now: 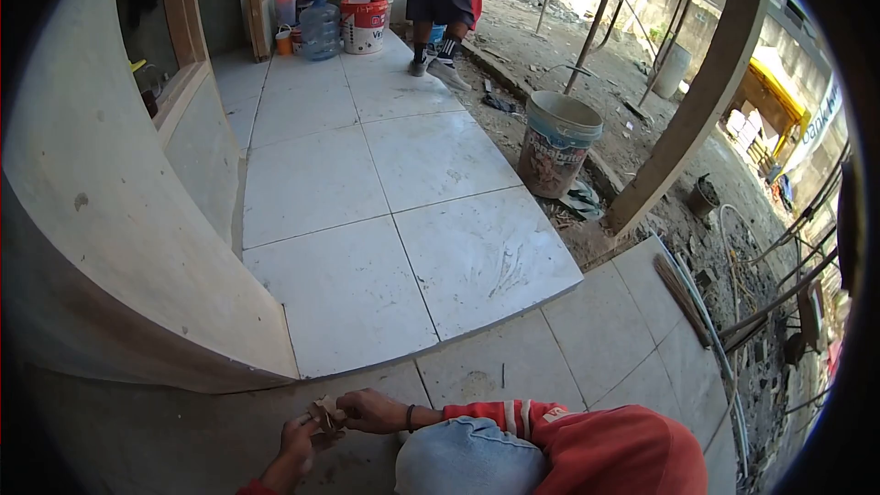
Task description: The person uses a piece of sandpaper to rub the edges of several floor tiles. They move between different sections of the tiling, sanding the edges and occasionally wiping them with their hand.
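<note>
Both my hands meet low in the head view, over the grey floor in front of the white tiled step (344, 312). My left hand (295, 440) pinches a small, crumpled brownish piece (324, 414) from the left side. On its right side, the fingers of my right hand (371, 411) close on the same piece. What the piece is made of cannot be made out. My right wrist wears a dark band, and the red sleeve (587, 431) runs back beside my jeans-covered knee (467, 458).
Another person (445, 0) stands at the step's far end, near buckets (364, 27) and a blue water jug (320, 29). A large bucket (559, 142) stands right of the step, by a post (701, 105). A curved wall (119, 192) borders the left.
</note>
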`<state>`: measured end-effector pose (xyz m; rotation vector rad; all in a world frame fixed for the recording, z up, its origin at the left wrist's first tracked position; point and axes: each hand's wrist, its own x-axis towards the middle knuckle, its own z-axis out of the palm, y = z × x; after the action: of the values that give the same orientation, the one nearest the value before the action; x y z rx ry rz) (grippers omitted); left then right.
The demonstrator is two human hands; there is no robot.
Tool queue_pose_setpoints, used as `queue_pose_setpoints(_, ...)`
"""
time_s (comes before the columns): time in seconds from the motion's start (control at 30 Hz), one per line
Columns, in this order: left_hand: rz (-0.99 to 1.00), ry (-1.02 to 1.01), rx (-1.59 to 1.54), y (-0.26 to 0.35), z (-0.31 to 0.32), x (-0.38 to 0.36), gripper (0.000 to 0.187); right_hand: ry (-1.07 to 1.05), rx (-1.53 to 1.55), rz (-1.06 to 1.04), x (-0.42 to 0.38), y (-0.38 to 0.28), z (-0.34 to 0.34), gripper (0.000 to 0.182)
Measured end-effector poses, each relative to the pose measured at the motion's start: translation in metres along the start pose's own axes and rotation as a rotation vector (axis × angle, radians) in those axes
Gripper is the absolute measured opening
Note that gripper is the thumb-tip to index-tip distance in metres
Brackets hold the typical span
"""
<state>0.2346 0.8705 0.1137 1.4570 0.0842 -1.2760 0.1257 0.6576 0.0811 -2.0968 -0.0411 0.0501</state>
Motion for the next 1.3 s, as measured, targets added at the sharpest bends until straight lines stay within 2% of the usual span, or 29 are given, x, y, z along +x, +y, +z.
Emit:
queue_pose_setpoints(0.07,0.006,-0.003,-0.035,-0.002,-0.004,0.005,0.037,0.003,0.012,0.048,0.000,-0.006,-0.008,0.021)
queue_pose_setpoints(0.13,0.012,0.011,-0.077,-0.007,-0.013,0.010,0.039,0.059,0.296,0.249,0.000,-0.010,-0.014,0.019)
queue_pose_setpoints(0.27,0.035,0.041,-0.093,0.001,0.000,0.002,0.038,0.146,0.169,0.108,0.000,-0.002,-0.005,0.020)
queue_pose_setpoints(0.33,0.061,0.107,0.050,0.002,0.006,0.000,0.036,0.054,0.246,0.038,-0.001,0.002,0.003,0.023)
queue_pose_setpoints(0.47,0.118,0.149,0.107,-0.014,-0.001,0.017,0.034,-0.032,0.212,0.014,-0.004,-0.013,-0.006,0.027)
queue_pose_setpoints(0.57,0.100,0.183,0.115,-0.023,-0.009,0.027,0.033,-0.069,0.152,0.008,0.001,0.001,-0.001,0.024)
queue_pose_setpoints(0.63,0.123,0.186,0.118,-0.034,-0.021,0.043,0.032,-0.017,0.155,-0.016,0.003,0.008,0.004,0.021)
queue_pose_setpoints(0.73,0.175,0.217,0.081,-0.048,-0.037,0.063,0.030,0.071,0.317,0.136,0.002,0.004,0.001,0.020)
queue_pose_setpoints(0.87,0.200,0.243,0.072,-0.058,-0.040,0.070,0.030,0.177,0.291,0.165,0.003,-0.001,0.006,0.020)
queue_pose_setpoints(0.97,0.210,0.278,0.043,-0.063,-0.043,0.074,0.027,0.191,0.192,0.055,0.006,0.005,0.018,0.019)
queue_pose_setpoints(1.03,0.293,0.322,0.106,-0.076,-0.057,0.090,0.026,0.245,0.070,-0.088,0.004,-0.001,0.024,0.019)
queue_pose_setpoints(1.13,0.234,0.394,0.185,-0.046,-0.024,0.054,0.026,0.175,0.093,-0.004,0.005,-0.014,0.024,0.020)
queue_pose_setpoints(1.17,0.238,0.394,0.182,-0.056,-0.029,0.064,0.026,0.174,0.089,-0.006,0.006,-0.014,0.023,0.020)
queue_pose_setpoints(1.23,0.213,0.392,0.315,-0.084,-0.042,0.090,0.040,0.169,0.052,0.064,0.008,-0.012,0.023,0.022)
queue_pose_setpoints(1.27,0.216,0.390,0.314,-0.082,-0.038,0.088,0.040,0.170,0.048,0.064,0.008,-0.010,0.023,0.022)
queue_pose_setpoints(1.3,0.236,0.409,0.457,-0.078,-0.030,0.081,0.033,0.165,0.035,0.059,0.007,-0.009,0.025,0.023)
